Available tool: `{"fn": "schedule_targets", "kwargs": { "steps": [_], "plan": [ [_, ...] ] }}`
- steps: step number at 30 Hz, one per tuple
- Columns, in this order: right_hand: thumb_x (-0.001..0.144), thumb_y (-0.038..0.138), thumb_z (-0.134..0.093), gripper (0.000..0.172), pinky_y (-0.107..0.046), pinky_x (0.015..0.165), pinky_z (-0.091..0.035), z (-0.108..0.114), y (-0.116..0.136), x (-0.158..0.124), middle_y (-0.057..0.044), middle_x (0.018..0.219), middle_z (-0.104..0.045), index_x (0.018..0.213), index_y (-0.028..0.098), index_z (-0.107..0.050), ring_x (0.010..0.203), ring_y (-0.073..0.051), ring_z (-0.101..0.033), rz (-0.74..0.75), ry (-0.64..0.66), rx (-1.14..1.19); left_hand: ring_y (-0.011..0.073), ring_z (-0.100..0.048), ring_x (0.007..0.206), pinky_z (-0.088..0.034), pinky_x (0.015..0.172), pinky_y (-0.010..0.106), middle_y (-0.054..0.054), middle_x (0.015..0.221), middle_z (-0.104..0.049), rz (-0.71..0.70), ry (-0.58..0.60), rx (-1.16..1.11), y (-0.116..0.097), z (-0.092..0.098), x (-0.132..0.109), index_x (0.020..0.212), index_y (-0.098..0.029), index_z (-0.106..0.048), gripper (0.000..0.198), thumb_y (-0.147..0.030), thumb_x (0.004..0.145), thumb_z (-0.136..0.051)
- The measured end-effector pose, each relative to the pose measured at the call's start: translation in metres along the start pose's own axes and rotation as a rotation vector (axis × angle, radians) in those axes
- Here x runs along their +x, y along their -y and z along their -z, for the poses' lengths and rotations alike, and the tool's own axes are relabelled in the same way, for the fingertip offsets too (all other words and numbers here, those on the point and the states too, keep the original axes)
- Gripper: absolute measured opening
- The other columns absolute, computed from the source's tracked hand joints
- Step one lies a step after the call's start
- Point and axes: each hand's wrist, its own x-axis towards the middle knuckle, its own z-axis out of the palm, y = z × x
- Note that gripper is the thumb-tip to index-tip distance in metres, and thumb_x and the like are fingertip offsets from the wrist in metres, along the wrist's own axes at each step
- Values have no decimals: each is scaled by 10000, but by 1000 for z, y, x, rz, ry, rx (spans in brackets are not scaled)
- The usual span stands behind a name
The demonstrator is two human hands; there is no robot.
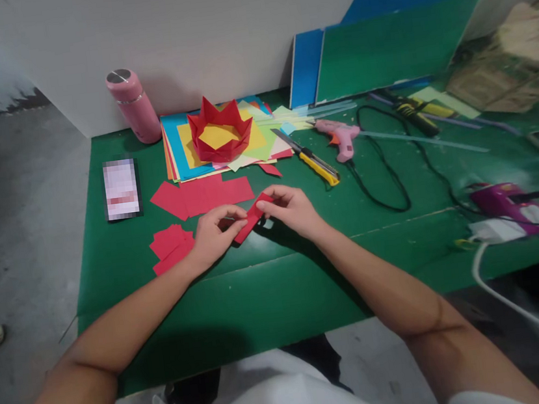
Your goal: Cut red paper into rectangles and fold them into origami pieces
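Between my two hands is a small folded strip of red paper (247, 224), held at a slant just above the green table. My left hand (217, 231) pinches its lower left side with thumb and fingers. At its upper right end, my right hand (290, 206) grips it the same way. Left of my hands lie several small red paper pieces (171, 243), with larger red sheets (204, 195) behind them. Farther back, a red folded-paper crown shape (224, 148) with pointed tips sits on a stack of coloured paper (175, 151).
A pink bottle (135, 107) stands at the back left, near a blurred-out flat item (121, 189). Right of the paper lie a yellow utility knife (317, 165) and a pink glue gun (340, 135) with a black cord. A purple device (505, 202) and white power strip (492, 231) are far right.
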Motion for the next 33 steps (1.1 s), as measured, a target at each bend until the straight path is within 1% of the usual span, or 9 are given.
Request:
{"fn": "schedule_targets", "kwargs": {
  "steps": [1, 4, 10, 14, 19, 23, 26, 30, 33],
  "plan": [
    [699, 525, -733, 362, -245, 540, -473, 1, 1, 0, 33, 606, -583, 718, 189, -598, 510, -88, -514, -1, -20, 3, 160, -666, 860, -543, 820, 316, 35, 883, -714, -27, 10, 28, 0, 1, 0, 823, -201, -689, 34, -212, 800, -666],
    [677, 530, -752, 375, -248, 531, -470, 2, 1, 0, 26, 601, -589, 696, 186, -604, 506, -90, -511, -15, -62, 4, 176, -671, 908, -525, 895, 358, 40, 934, -731, -78, 32, 94, 0, 2, 1, 841, -230, -733, 94, -201, 827, -644],
    [660, 503, -768, 350, -254, 515, -450, 3, -6, 2, 14, 596, -609, 688, 180, -639, 512, -102, -517, -34, -94, -51, 188, -668, 958, -518, 930, 374, 40, 1009, -725, -63, 91, 187, 3, 4, 2, 931, -252, -749, 148, -206, 840, -642],
    [707, 457, -735, 286, -269, 551, -435, 4, -10, 3, -7, 635, -639, 683, 184, -653, 557, -120, -530, 21, -121, -204, 187, -652, 961, -522, 904, 363, 38, 1009, -694, -75, 117, 277, 5, 5, 3, 921, -251, -748, 142, -186, 835, -654],
    [767, 341, -701, 174, -285, 610, -395, 5, -15, 5, -7, 640, -630, 669, 200, -665, 618, -140, -514, 184, -133, -518, 183, -628, 954, -524, 881, 354, 43, 993, -641, -173, 159, 434, 8, 5, 2, 904, -237, -739, 152, -153, 855, -622],
    [804, 334, -688, 206, -293, 643, -377, 7, -19, 7, 0, 619, -597, 656, 198, -645, 629, -143, -496, 278, -91, -631, 191, -609, 970, -515, 877, 353, 67, 1024, -623, -252, 219, 523, 4, 2, -1, 933, -198, -708, 162, -166, 905, -552],
    [838, 354, -666, 240, -299, 655, -366, 7, -22, 9, -7, 638, -596, 662, 193, -637, 641, -148, -495, 314, -65, -687, 176, -595, 927, -505, 849, 328, 68, 1011, -620, -224, 282, 564, -4, 0, -2, 898, -174, -674, 207, -163, 944, -472],
    [854, 362, -657, 246, -300, 650, -350, 7, -24, 10, -11, 642, -587, 677, 192, -638, 646, -153, -487, 321, -36, -728, 152, -578, 822, -491, 755, 285, 46, 907, -612, -126, 301, 600, -9, -3, -3, 872, -164, -621, 243, -177, 975, -401],
    [850, 355, -664, 235, -298, 648, -342, 6, -25, 11, -7, 637, -571, 680, 195, -635, 645, -153, -479, 317, -15, -744, 171, -564, 822, -475, 748, 299, 64, 899, -612, -173, 356, 728, -8, -4, -4, 850, -142, -620, 307, -199, 995, -355]
  ]
}}
